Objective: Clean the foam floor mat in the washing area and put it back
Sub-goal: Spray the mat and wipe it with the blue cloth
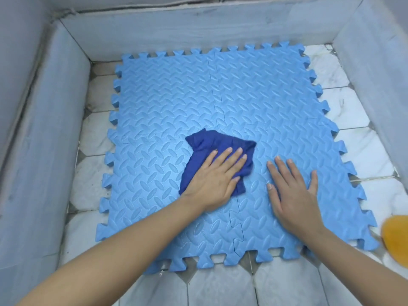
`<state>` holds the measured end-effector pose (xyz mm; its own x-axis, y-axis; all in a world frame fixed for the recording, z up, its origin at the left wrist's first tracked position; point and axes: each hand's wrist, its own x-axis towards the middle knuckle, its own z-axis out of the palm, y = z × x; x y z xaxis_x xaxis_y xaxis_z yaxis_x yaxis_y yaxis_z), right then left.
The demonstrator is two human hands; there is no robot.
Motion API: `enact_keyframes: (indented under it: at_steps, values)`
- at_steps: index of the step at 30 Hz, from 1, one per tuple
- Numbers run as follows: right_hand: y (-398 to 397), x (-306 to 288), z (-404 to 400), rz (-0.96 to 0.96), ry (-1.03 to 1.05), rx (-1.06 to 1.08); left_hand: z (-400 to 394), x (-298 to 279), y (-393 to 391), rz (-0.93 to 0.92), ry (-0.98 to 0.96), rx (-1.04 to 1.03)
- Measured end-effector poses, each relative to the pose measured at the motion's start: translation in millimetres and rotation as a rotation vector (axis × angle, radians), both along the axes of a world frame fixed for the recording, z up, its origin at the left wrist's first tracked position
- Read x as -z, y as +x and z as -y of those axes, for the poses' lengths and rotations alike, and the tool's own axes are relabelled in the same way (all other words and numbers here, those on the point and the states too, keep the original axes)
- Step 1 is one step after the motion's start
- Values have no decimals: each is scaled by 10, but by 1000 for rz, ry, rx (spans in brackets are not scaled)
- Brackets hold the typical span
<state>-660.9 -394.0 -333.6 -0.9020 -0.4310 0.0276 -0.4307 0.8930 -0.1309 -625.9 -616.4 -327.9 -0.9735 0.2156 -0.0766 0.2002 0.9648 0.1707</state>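
A light blue foam mat (167, 100), made of interlocked puzzle tiles with a leaf-like embossed pattern, lies flat on the tiled floor of the washing area. A dark blue cloth (209, 142) is spread on the mat's middle. My left hand (214, 177) presses flat on the cloth's near part, fingers extended. My right hand (291, 191) rests palm-down on the bare mat to the right of the cloth, fingers spread, holding nothing.
Low grey walls (44, 133) enclose the area on the left, back and right. White tiled floor (344, 120) shows around the mat. An orange object (396, 237) sits at the right edge, partly cut off.
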Motion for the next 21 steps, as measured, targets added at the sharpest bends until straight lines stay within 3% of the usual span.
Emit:
enact_keyframes:
  at_steps: [4,6,8,13,15,17,19,21]
  values:
    - [-298,-110,117,-174,-118,-40,557,24,-564,-12,23,-459]
    - [-587,-118,206,-155,-135,-38,790,37,-714,-12,55,-646]
    - [-798,-69,239,-65,-128,-37,769,50,-684,-4,48,-626]
    - [-868,10,213,23,-161,-18,355,-32,3,61,18,-145]
    - [-881,2,204,24,-170,-20,330,-43,209,60,-27,-54]
    - [-896,-7,209,24,-185,-23,453,-28,164,40,-42,-186]
    - [-883,-17,211,35,-200,-25,609,-5,-31,55,7,-446]
    - [-863,-11,208,44,-172,-24,695,26,-202,92,12,-546]
